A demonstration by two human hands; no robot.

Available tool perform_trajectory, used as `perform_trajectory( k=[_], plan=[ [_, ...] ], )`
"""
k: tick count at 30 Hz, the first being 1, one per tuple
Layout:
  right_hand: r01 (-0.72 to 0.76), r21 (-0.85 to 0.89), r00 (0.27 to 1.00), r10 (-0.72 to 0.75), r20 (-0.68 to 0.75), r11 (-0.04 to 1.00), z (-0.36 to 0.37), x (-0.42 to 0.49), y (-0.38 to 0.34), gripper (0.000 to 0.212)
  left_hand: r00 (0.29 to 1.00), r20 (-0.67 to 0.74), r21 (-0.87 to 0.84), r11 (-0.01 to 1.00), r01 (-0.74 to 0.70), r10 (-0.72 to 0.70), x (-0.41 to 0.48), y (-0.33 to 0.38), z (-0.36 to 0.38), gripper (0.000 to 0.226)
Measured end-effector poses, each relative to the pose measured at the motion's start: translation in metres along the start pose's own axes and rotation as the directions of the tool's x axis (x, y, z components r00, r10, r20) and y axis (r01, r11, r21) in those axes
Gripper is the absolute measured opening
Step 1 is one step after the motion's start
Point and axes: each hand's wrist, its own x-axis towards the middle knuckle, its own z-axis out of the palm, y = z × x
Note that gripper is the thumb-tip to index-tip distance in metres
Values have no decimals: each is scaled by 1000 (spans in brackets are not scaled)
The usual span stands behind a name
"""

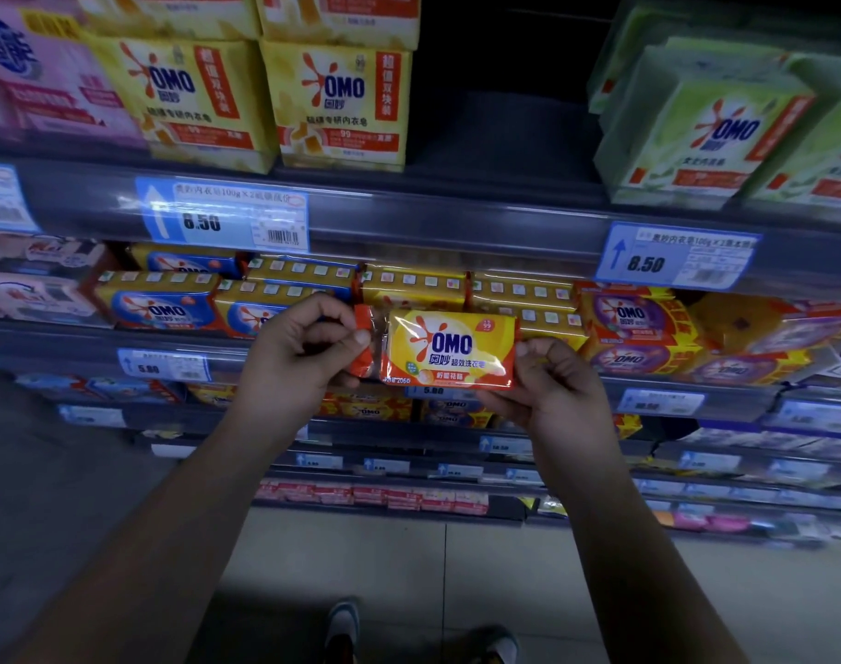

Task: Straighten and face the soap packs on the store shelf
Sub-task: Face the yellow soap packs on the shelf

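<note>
An orange-and-yellow OMO soap pack (449, 349) is held in front of the middle shelf, label facing me and level. My left hand (296, 349) pinches its crimped orange wrapper end on the left. My right hand (550, 383) grips its right end from below. Behind it, a row of yellow OMO soap packs (413, 285) lies stacked on the middle shelf (49, 345), some with blue labels (162, 309). Purple-labelled OMO packs (634, 328) sit to the right of the held pack.
The upper shelf (456, 215) carries yellow OMO boxes (337, 103), pink boxes (44, 74) at left and green OMO boxes (706, 131) at right, with a dark gap (500, 88) between. Price tags (224, 215) line the rails. Lower shelves hold more packs; my shoes (341, 630) stand on tiled floor.
</note>
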Motion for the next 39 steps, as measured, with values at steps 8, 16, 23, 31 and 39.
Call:
perform_trajectory(
  k=[8,16,23,31,39],
  plan=[
    [43,-46,999,-44,-18,998,0,1,3,17,999,-49,-17,1000,7,-7,1,-1,-3,20],
    [160,-104,985,-151,88,982,18,-2,12,7,990,-85,-58,993,105,-110,-7,-5,8,33],
    [367,-445,921,-388,47,817,38,-5,23,21,961,-275,133,991,9,28,-14,-8,13,46],
    [283,-591,955,-280,100,756,44,-9,30,56,961,-243,256,964,-70,135,-11,-18,14,45],
    [246,-631,969,-209,134,736,39,-18,36,59,974,-209,330,944,-13,86,-14,-23,14,48]
  ],
)
